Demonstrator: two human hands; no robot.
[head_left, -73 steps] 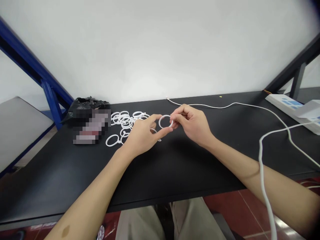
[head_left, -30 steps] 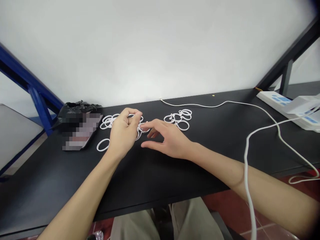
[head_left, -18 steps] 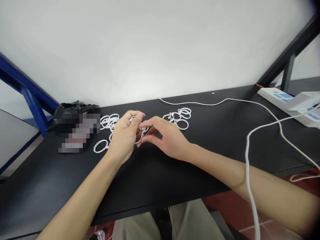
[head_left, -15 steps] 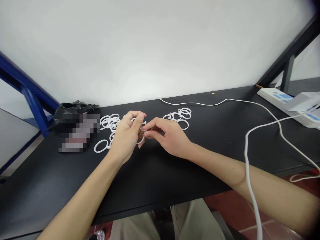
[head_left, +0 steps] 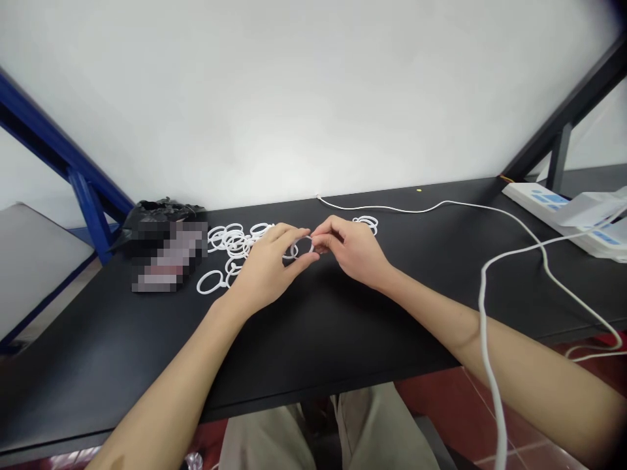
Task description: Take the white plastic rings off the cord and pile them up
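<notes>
A white plastic ring point(head_left: 296, 254) is held upright between my two hands over the black table. My left hand point(head_left: 267, 267) curves around it from the left, thumb below and fingertips above at its rim. From the right, my right hand point(head_left: 350, 247) pinches the ring's edge between thumb and forefinger; the small part under those fingertips is hidden. Beside my left hand lies a loose pile of white rings point(head_left: 210, 282), some with small eyelets, partly covered by the hand. A smaller group of white rings point(head_left: 368, 222) lies behind my right hand.
A black plastic bag point(head_left: 157, 212) and a blurred-out item point(head_left: 169, 258) are at the left of the black table point(head_left: 304, 346). A white cable point(head_left: 482, 294) loops across the right side, over my forearm. White panels with blue labels point(head_left: 563, 212) lie far right.
Both hands have moved slightly right with the ring. My left hand has turned and its thumb and fingers have spread further apart, so the ring shows more. My right hand covers more of the right group.
</notes>
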